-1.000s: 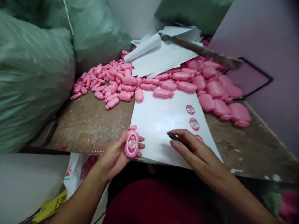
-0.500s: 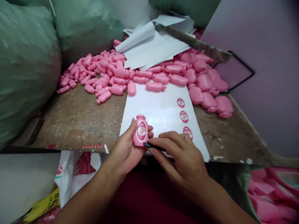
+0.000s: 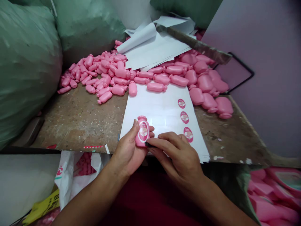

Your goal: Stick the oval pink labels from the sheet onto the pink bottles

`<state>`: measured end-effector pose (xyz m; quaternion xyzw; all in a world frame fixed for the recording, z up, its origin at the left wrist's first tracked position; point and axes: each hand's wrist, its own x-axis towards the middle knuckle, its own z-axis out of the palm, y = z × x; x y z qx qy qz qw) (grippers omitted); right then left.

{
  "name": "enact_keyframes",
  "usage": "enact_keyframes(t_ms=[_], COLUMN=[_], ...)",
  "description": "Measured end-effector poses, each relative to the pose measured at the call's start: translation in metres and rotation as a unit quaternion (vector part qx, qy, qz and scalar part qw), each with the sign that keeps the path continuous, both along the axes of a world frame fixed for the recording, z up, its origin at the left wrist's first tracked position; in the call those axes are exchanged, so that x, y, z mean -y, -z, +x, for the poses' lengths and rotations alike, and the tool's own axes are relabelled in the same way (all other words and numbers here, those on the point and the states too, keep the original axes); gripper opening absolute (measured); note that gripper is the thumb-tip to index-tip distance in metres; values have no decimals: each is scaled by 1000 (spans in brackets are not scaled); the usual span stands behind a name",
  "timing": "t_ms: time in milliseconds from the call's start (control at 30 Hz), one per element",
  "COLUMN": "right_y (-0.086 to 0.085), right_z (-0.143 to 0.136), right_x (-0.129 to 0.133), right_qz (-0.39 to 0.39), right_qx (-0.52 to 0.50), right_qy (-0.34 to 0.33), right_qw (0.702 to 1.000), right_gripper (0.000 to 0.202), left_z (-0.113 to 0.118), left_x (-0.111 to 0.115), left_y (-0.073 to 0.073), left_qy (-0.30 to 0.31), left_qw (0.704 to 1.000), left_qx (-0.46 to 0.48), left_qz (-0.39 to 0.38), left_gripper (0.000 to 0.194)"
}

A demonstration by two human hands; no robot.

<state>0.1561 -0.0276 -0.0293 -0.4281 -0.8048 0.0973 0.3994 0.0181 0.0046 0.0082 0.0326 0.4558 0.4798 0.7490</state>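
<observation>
My left hand (image 3: 129, 150) is closed around a small pink bottle (image 3: 140, 142), held upright with its cap end away from me. An oval label (image 3: 143, 131) with a white border sits on the bottle's front. My right hand (image 3: 180, 153) pinches a dark, thin tool (image 3: 148, 144), its tip touching the lower right of the bottle; the fingers hide most of it, and its kind is unclear. Under and beyond both hands lies a white label sheet (image 3: 160, 110) with a few oval labels (image 3: 184, 117) along its right side.
Many pink bottles (image 3: 103, 72) are heaped across the back of the worn table (image 3: 77, 125). Loose white papers (image 3: 160, 44) lie on the heap. Large green sacks (image 3: 25, 69) stand at the left. A white bag (image 3: 68, 185) hangs below the front edge; pink pieces (image 3: 270, 201) fill a sack lower right.
The dark tool shows less now, with my right fingers closer to the bottle. The bottle has shifted very slightly right in my left hand. The view has moved a little.
</observation>
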Motion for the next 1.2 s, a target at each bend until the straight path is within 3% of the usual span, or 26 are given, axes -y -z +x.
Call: enact_keyframes(t_ms=[167,267,467,533,600,700,867,1033,1200], right_y=[3,3,-5,-9,-13,-16,-12,-7,-8], right_z=[0,-1,1,5,9,12,5,-1,-1], right_x=[0,1,-6,-9,-10,-9,-7,-5,-2], right_qz=[-24,-114,-334,-392,-416,-378,-222,-133,-105], right_qx=[2,-64,-248,-273,-271,-234,-179,-126,-112], right_qy=[2,-17,-103,-125,-136,-105,-41,-30,-26], right_qw=[1000,991,904,870,857,889,958,983,988], right_gripper=[28,30,24,24,25,21,10,10,12], left_z=[1,-1,-6,-7,-8,-8,-3,-1,-1], left_x=[-1,-1,1,2,3,4,7,9,9], left_y=[1,0,3,4,4,4,5,9,9], left_qy=[-9,-10,18,31,37,42,32,34,31], left_qw=[1000,1000,999,999,999,999,998,994,993], left_qx=[5,14,26,26,24,16,41,79,90], left_qz=[-7,-13,13,10,10,18,30,62,71], left_gripper=[30,33,29,28,28,26,23,22,24])
